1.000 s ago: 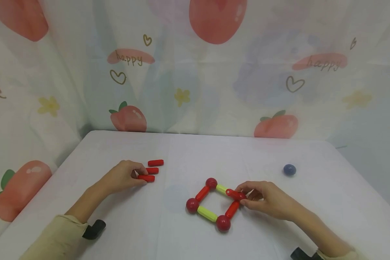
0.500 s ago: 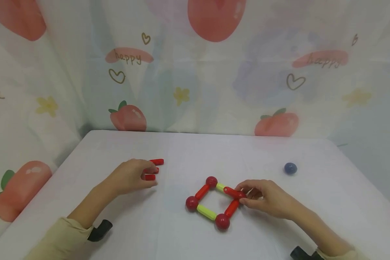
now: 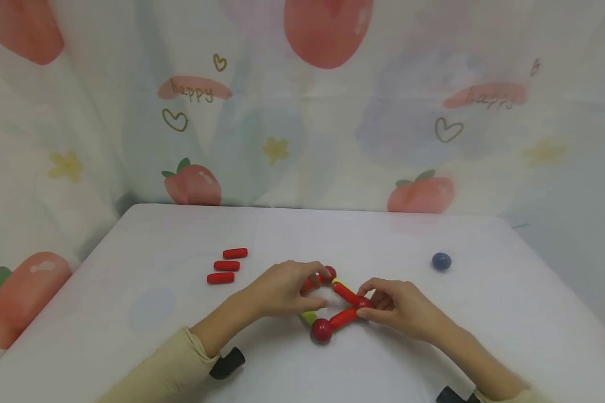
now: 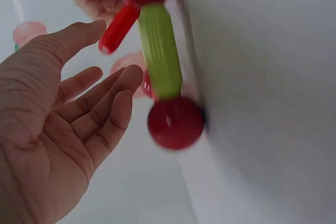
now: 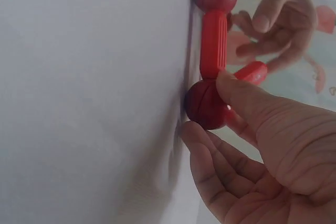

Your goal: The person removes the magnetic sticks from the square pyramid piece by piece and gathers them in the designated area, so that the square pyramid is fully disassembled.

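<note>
Red balls joined by red and yellow-green rods form a four-sided frame on the table. My right hand (image 3: 403, 309) pinches the red ball (image 5: 207, 104) at its right corner between thumb and fingers. From that ball an extra red rod (image 3: 345, 293) juts up at a slant. My left hand (image 3: 284, 291) hovers over the frame's left side, fingers spread and loosely bent with nothing held, and hides the left corner. In the left wrist view a yellow-green rod (image 4: 161, 51) runs beside those fingers to the near red ball (image 4: 176, 123).
Three loose red rods (image 3: 227, 266) lie in a stack of rows at the left of the white table (image 3: 181, 347). A blue ball (image 3: 441, 261) rests at the back right. A printed curtain (image 3: 302, 112) stands behind the table.
My left hand has left the three loose red rods and moved right, over the frame. The frame has turned a little, its near ball shifting left, while my right hand keeps its pinch.
</note>
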Available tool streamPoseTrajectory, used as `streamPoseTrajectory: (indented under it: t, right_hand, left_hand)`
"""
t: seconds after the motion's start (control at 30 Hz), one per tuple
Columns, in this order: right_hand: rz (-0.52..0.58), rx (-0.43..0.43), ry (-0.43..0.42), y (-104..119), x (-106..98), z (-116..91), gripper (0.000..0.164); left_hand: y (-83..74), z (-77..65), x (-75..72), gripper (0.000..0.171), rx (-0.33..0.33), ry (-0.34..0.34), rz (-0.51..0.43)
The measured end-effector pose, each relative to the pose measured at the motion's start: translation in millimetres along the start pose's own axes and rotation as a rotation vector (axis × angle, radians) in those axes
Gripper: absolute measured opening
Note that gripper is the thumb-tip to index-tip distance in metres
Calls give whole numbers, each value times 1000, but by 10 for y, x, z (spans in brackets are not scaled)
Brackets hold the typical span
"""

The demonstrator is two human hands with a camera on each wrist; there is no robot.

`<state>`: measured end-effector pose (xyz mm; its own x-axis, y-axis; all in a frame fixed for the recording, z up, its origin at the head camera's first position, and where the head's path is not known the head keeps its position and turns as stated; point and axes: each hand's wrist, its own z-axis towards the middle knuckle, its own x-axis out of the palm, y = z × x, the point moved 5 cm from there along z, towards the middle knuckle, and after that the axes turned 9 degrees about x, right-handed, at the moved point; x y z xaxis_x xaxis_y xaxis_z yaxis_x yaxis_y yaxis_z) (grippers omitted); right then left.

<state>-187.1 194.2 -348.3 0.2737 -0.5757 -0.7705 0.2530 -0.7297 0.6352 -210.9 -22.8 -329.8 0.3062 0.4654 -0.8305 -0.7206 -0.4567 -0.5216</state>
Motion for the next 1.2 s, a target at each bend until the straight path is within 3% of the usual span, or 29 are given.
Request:
streamPoseTrajectory:
  t: [0.1, 0.23, 0.43, 0.67, 0.8, 0.97, 1.2]
  right_hand:
    - [-1, -2, -24, 7, 13, -4, 28]
    - [-23, -4, -58, 40, 29, -12, 30]
    - [-25, -11, -81, 98, 35, -29, 32]
    - [-30, -3, -85, 102, 53, -28, 34]
    - [-55, 28, -86, 84, 55, -19, 34]
    - [-64, 50, -83, 70, 59, -3, 35]
    - [-60, 58, -71, 68, 67, 7, 36]
  left_hand:
    - [-41, 111, 94, 43, 21, 10, -48]
    - [-45, 196, 165, 42, -3, 20, -106]
    - [-33, 238, 191, 24, -10, 19, -143]
    - [-18, 228, 221, 19, 10, -8, -139]
    - [1, 202, 236, 20, -47, -48, -134]
    - [20, 167, 146, 22, -117, -169, -135]
    - [50, 98, 98, 23, -48, -220, -242]
